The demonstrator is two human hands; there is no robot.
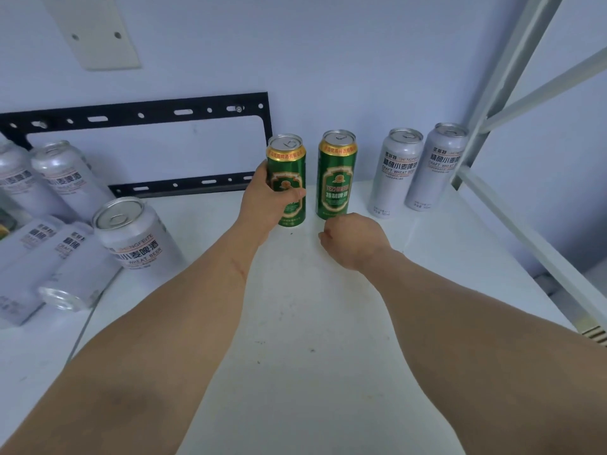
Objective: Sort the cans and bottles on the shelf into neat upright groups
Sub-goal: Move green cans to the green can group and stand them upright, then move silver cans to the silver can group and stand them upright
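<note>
the left hand (pixel 262 201) wraps its grip around an upright green can (pixel 286 180) at the back of a white shelf (pixel 295 323). just beside it stands a second green can (pixel 337 175). the right hand (pixel 353 239) hovers before that one, fingers curled, grasping nothing. two silver cans (pixel 415 170) stand upright to the right; more silver cans (pixel 65 231) sit left, some lying down.

The light is soft, even and cool, giving the wall (pixel 328 60) a bluish cast. The white shelf (pixel 312 307) is bright with only faint shadows under the forearms. Silver can tops (pixel 116 213) catch mild glare. Wide-angle bending bows the edges; the far-left cans (pixel 19 178) smear and blur.
</note>
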